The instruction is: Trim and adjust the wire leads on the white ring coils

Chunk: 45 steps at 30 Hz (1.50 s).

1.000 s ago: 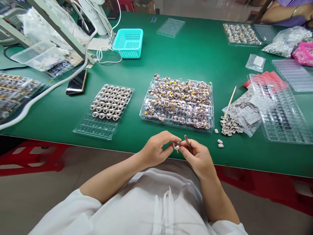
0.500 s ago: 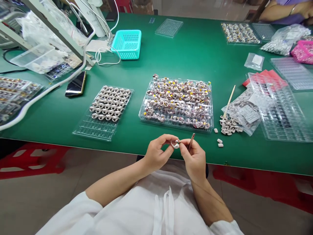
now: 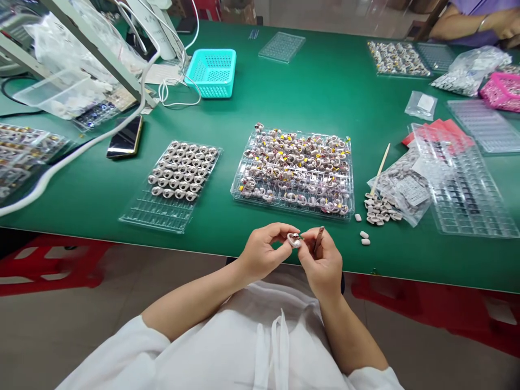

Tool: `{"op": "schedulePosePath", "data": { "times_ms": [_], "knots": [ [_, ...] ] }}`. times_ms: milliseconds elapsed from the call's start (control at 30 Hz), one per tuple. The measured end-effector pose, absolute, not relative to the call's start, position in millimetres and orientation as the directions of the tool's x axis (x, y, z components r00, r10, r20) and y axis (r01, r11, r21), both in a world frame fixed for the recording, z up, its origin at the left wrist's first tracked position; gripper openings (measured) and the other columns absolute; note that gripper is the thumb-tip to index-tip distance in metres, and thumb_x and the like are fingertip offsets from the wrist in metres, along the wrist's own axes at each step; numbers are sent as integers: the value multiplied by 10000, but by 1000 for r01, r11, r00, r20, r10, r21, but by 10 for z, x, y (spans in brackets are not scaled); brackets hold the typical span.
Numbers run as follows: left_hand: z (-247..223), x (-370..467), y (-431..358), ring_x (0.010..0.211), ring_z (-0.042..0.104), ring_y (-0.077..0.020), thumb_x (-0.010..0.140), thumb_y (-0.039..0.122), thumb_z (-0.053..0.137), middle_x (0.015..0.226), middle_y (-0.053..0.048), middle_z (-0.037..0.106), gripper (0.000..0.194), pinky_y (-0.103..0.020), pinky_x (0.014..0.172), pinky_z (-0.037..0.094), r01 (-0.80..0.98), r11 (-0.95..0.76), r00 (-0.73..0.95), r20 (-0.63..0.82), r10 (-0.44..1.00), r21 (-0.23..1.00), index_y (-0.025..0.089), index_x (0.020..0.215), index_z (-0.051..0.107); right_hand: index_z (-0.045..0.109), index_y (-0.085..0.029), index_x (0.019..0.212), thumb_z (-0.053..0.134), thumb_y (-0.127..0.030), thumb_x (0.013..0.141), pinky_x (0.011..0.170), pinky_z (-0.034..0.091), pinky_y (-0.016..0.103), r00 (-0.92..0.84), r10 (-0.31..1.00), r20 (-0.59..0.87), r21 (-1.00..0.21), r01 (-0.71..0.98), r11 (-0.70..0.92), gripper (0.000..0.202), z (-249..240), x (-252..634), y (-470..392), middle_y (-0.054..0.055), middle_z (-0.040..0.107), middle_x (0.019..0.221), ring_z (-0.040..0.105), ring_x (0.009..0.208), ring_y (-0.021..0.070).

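Observation:
Between the thumb and index finger of my left hand (image 3: 266, 250) is a small pale, ring-shaped earbud shell (image 3: 293, 242), with a bit of dark and green inner part showing at its right side. The fingertips of my right hand (image 3: 322, 260) meet that side of the shell. A slim metal tool, which looks like tweezers (image 3: 319, 238), is tucked in my right hand and points up; its lower end is hidden by the fingers. Just beyond my hands lies a clear tray (image 3: 239, 197) filled with many similar shells with yellow and red bits.
On the left, another clear tray (image 3: 154, 216) holds neat rows of pale shells. Loose shells (image 3: 381, 210), a wooden stick (image 3: 381, 165) and a bag of parts (image 3: 408, 187) lie right. Also there: a phone (image 3: 125, 138), a turquoise basket (image 3: 211, 92), a white cable (image 3: 52, 173) and a co-worker's arm (image 3: 459, 24).
The shell has turned slightly and shifted a little right between my fingertips. The tool in my right hand has tilted and sits a bit lower.

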<state>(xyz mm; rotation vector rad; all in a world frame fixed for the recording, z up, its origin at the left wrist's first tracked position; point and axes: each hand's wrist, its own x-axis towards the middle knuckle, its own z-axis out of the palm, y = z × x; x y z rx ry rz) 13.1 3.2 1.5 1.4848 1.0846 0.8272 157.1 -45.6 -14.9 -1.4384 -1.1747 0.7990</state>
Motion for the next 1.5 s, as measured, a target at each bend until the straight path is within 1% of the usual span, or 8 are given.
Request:
{"op": "schedulePosePath", "data": {
  "times_ms": [167,267,433,533,767,967,1200,1500],
  "knots": [
    [126,92,99,796,735,-183,814,212,647,916,-63,786,189,-257,759,585,247,-49,442,-67,895,968,162,968,745,610,-229,976,619,-170,872,514,453,212,132,946,298,-870,445,212,120,-121,1685,-448,23,648,902,587,681,118],
    [185,67,118,790,736,-176,813,187,624,937,-64,790,204,-249,742,578,271,-84,476,-57,878,959,158,971,750,617,-232,999,595,-134,877,543,488,217,39,934,356,-828,477,296,158,-58,1743,-427,33,681,924,643,762,141],
    [196,35,126,795,745,-178,840,218,627,924,-68,797,257,-243,725,572,259,-75,473,-59,879,963,146,1069,718,637,-230,967,613,-202,908,580,527,225,43,980,192,-932,321,168,70,8,1776,-410,20,683,888,650,711,129],
    [184,33,130,757,737,-165,843,223,630,861,-50,789,208,-232,697,566,238,-57,474,-64,878,970,153,1019,715,650,-227,950,647,-261,901,584,534,238,82,989,121,-965,243,97,60,-25,1767,-423,23,687,856,657,721,148],
    [191,52,138,737,707,-156,844,250,637,861,-53,780,174,-224,681,551,221,-69,456,-41,889,973,157,952,737,657,-224,960,660,-281,906,633,557,262,157,978,141,-978,179,112,78,-132,1686,-449,41,691,886,675,811,176],
    [160,55,129,662,675,-133,870,256,611,814,-47,738,188,-217,629,538,110,63,467,-108,877,992,147,999,695,644,-234,1017,602,-204,934,681,566,270,192,949,249,-946,256,196,97,-135,1596,-478,49,678,947,679,839,167],
    [167,46,158,691,668,-138,817,248,687,777,-55,733,154,-226,621,544,27,303,541,-269,797,952,130,911,660,640,-238,1028,613,-136,891,580,521,220,-22,944,329,-828,474,300,173,42,1707,-425,26,681,906,652,771,140],
    [162,25,241,543,653,-102,701,340,837,655,-22,715,347,-224,576,562,-78,544,568,-411,713,836,91,909,713,714,-251,1024,630,-191,917,561,450,239,0,989,145,-960,243,140,149,26,1739,-439,30,662,905,600,711,131]
  ]
}}
